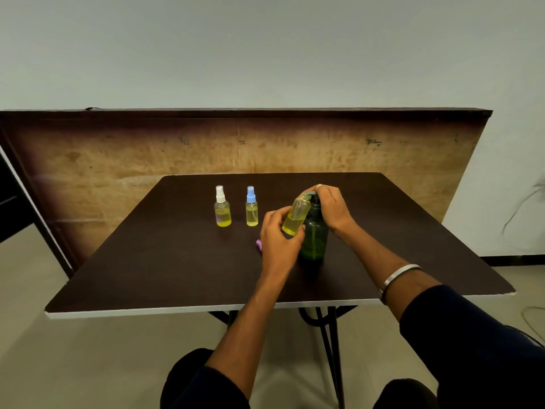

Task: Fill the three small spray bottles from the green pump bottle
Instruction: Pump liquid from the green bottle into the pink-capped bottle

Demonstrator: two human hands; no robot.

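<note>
The green pump bottle stands upright near the middle of the dark table. My right hand covers its pump head, fingers curled over the top. My left hand grips an uncapped small clear bottle, tilted with its mouth up against the pump spout and holding some yellow liquid. Two capped spray bottles stand to the left, one with a white cap and one with a blue cap; both hold yellow liquid. A pink cap lies on the table, partly hidden behind my left hand.
An upended wooden board leans behind the table's far edge. The white front edge of the table runs close to my knees. Cables lie on the floor at the right.
</note>
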